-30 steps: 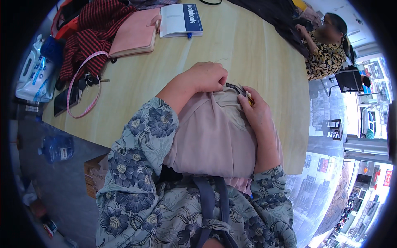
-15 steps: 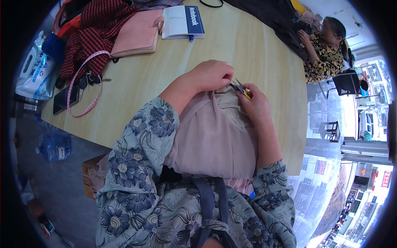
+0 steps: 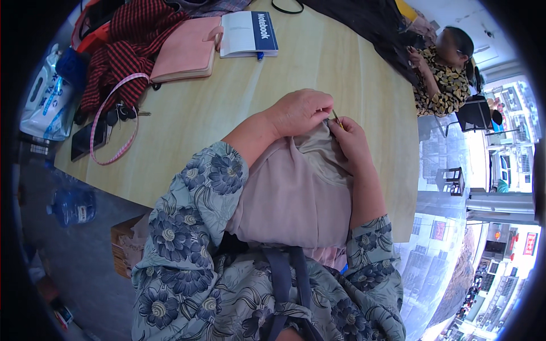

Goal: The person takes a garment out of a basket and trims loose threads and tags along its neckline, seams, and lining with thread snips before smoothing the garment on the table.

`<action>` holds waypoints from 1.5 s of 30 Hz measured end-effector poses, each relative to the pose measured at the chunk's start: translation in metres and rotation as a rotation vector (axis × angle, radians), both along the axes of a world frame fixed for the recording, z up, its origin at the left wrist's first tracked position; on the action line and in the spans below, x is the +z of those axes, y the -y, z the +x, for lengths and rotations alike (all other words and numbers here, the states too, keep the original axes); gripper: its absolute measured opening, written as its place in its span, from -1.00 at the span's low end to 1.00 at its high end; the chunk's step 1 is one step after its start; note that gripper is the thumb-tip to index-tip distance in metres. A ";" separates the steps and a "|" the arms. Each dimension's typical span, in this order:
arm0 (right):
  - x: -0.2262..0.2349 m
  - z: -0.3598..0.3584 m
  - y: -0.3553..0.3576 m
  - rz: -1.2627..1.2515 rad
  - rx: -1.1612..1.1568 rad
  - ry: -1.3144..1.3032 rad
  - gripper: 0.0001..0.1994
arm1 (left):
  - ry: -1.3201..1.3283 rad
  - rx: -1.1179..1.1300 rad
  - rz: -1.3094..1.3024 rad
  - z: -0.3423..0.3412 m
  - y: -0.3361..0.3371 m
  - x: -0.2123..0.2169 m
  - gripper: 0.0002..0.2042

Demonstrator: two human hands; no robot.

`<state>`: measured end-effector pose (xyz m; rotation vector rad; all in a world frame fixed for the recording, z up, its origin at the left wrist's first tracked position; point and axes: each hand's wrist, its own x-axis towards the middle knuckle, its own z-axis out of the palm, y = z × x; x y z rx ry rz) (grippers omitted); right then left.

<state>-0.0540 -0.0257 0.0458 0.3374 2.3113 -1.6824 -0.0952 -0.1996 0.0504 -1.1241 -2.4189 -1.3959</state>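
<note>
**Two hands close in on the top edge of the cloth**

The big soft pink-grey cloth (image 3: pixel 284 199) lies in the middle of the frame, bunched up over the near side of the table (image 3: pixel 318 68). The left hand (image 3: pixel 300 111) has moved a little to the right. Its grip is pressed together at the cloth's top edge, but what it pinches is too small to tell. The right hand (image 3: pixel 354 143) has its grip closed around small scissors (image 3: pixel 338 119). The blades looked spread half a second ago; now only a thin bit shows. More of the shiny inside of the cloth shows too. This means both hands are busy at one small spot. A dark tag with writing was there a second ago; now it is hard to make out.

Farther off, at the upper left, a white pack (image 3: pixel 45 105) has blue writing. A pink book (image 3: pixel 185 48) shows no words. Next to it, a white and blue book (image 3: pixel 248 34) has one big printed word. At the far right, a red sign (image 3: pixel 530 244) is too small to read.
</note>
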 end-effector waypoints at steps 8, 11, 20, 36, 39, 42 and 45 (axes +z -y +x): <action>-0.014 0.004 -0.012 0.078 -0.012 -0.204 -0.79 | -0.035 0.008 -0.106 0.003 -0.003 -0.001 -0.95; 0.004 0.020 -0.014 0.196 -0.025 -0.181 -0.74 | -0.081 0.029 -0.072 0.002 -0.002 -0.004 -0.91; 0.024 0.060 -0.018 0.377 0.066 -0.281 -0.70 | -0.088 0.049 -0.019 0.001 -0.004 -0.010 -0.91; 0.034 0.046 0.000 0.710 0.036 -0.217 -0.73 | -0.101 0.038 -0.018 0.003 -0.005 -0.006 -0.91; 0.037 0.045 0.002 0.741 0.053 -0.235 -0.74 | -0.119 0.036 -0.022 0.004 -0.005 -0.005 -0.91; 0.040 0.043 0.005 0.760 0.052 -0.217 -0.74 | -0.125 0.038 -0.066 0.004 -0.004 -0.003 -0.93; 0.041 0.043 0.005 0.791 0.060 -0.224 -0.75 | -0.120 0.034 -0.079 0.004 -0.006 -0.002 -0.93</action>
